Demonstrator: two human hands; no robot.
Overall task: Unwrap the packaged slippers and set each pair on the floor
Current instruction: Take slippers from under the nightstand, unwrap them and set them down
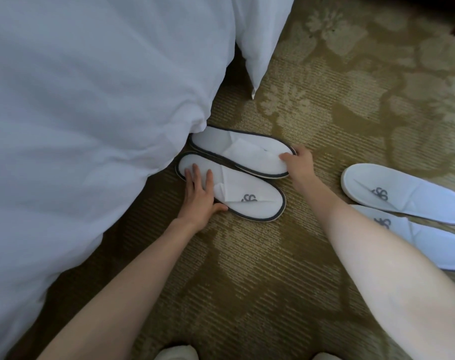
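- White cloth, matte and soft-looking, makes up the near slipper (262,207): a long oval sole with a flat folded upper, dark grey piping round the rim and a pale sole edge below it.
- A grey curled logo (248,198) is printed on its upper.
- The far slipper (216,142) is of the same make and lies just beside it, nearly parallel, its heel end tucked against the duvet (91,100). Both lie flat on the carpet (247,268), unwrapped, toes to the right.
- The left hand (199,196) lies flat on the near slipper's heel half, fingers straight and spread, thumb along the near edge; it grips nothing.
- The right hand (298,165) holds the far slipper's toe, thumb on top and fingers curled round the tip.
- A white pair (403,188) with white edging and the same logo lies on the carpet to the right, well apart from the dark-trimmed pair; the right forearm crosses its nearer slipper.
- The duvet is white, puffy and creased, bulging down to the floor at left.
- The carpet is olive-gold, finely ribbed, with paler flower shapes.
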